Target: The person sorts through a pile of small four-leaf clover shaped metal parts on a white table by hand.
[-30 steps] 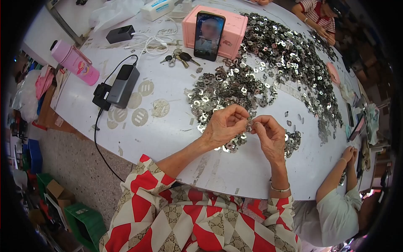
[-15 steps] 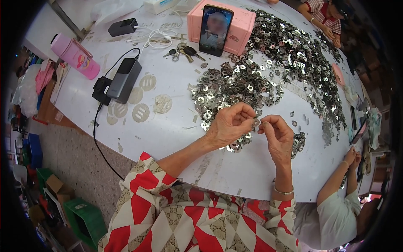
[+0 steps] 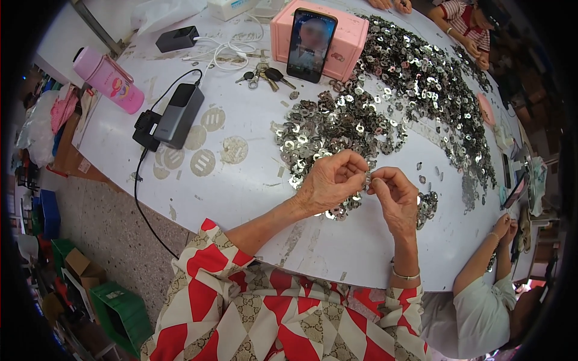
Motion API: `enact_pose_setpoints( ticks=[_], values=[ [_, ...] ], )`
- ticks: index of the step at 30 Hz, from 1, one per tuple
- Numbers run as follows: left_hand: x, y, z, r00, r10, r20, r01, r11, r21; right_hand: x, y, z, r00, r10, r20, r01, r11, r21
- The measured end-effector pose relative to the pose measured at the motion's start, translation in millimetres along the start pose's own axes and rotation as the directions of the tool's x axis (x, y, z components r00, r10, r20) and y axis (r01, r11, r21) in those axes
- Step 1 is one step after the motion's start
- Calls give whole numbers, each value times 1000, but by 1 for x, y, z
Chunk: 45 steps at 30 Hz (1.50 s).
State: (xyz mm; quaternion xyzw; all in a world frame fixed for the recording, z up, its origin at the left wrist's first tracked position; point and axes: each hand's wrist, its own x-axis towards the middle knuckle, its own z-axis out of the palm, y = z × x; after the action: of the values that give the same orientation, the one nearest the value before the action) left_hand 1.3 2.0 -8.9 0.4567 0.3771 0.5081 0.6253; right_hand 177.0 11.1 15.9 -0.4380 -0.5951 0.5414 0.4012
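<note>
My left hand (image 3: 330,185) pinched a metal piece (image 3: 368,178); right hand (image 3: 395,195), hold unclear. Slack pinch risked dropping it (pile (image 3: 337,129), 11 o'clock).

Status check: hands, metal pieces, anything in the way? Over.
Left hand pinching small metal piece. Right hand curled beside it, grip unclear. Loose metal pile just beyond; nothing visibly blocking either hand.

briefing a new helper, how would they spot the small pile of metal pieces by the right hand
On the white table, find the wearer's right hand, in front of the sprawling heap. Right of that hand lies the small pile, silvery like the heap but far smaller.
</note>
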Motion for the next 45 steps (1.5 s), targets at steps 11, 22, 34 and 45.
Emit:
enact_pose_setpoints(
  ticks=[11, 22, 34, 45],
  values=[
    [4, 5, -5, 998, 10, -59, -17, 992, -121, 4, 2, 2, 999, 53, -15, -52, 998, 39],
    [-2, 6, 3, 995, 67, -75, -53, 984, 172, 5, -1, -4, 997, 78, -5, -77, 993, 94],
    [-1, 0, 8, 907, 420, -20, -364, 808, 463, 1, 0, -4, 994, -108, 28, 108, 994, -15],
    [5, 0, -6, 954, 237, -182, -186, 948, 258, 7, 5, -41, 934, -355, -25, 148, 452, -880]
  ],
)
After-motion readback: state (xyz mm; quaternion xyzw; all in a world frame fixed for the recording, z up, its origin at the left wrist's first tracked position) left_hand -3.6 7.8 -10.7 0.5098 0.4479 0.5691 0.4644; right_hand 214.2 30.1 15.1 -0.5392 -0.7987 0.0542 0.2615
